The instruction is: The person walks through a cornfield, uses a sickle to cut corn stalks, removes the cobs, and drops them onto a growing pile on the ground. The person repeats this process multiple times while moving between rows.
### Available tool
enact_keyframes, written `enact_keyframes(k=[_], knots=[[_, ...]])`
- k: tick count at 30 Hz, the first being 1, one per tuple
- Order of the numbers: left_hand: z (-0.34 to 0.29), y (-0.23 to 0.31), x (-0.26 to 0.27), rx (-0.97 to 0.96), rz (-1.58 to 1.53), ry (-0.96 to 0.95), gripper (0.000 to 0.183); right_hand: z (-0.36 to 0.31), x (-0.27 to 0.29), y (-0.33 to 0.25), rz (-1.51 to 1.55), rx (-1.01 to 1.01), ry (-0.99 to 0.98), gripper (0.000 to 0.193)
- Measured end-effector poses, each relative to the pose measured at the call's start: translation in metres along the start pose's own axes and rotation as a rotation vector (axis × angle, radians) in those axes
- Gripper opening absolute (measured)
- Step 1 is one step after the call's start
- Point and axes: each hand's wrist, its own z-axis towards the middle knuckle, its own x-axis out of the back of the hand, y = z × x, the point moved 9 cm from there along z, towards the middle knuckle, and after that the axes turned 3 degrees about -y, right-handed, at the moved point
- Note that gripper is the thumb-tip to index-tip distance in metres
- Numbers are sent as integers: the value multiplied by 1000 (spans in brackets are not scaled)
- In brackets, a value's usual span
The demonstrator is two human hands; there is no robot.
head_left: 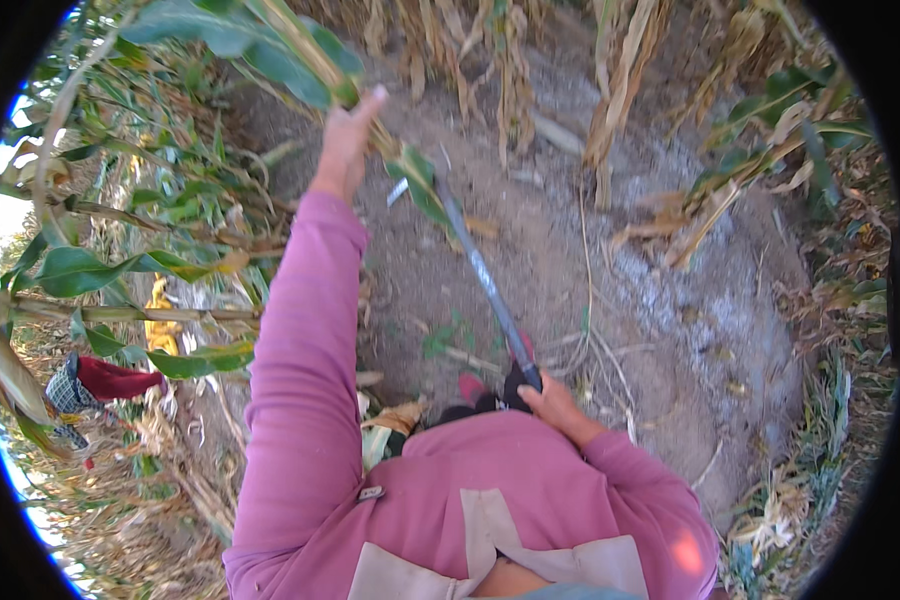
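My left hand is stretched forward and closed around a corn stalk with green leaves, which leans across the upper left. Low in front of my body, my right hand grips the butt of a long-handled sickle. Its grey shaft slants up and to the left, away from me. The far end reaches the stalk's lower part beside a green leaf, which hides most of the head. A bright sliver of metal shows left of that leaf. Whether the blade touches the stalk I cannot tell.
Standing corn with green leaves crowds the left side. Dry corn stalks hang along the far edge. Bare soil lies ahead, with scattered husks and stems. Another person in red and checked clothing is among the plants at left.
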Motion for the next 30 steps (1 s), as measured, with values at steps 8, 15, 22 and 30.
enact_keyframes(k=[8, 15, 22, 30], knots=[[35, -38, 17, -188, -244, 113, 16, 117, -9, 45, 714, -400, -267, 21], [6, -39, 20, -238, -230, 71, 19, 302, -34, 138, 644, -555, -147, 29], [-37, -41, 17, -289, -83, 106, 31, 379, -124, 173, 496, -705, -350, 33], [-62, -44, 32, -293, -49, 180, 36, 365, -130, 197, 196, -611, -379, 37]])
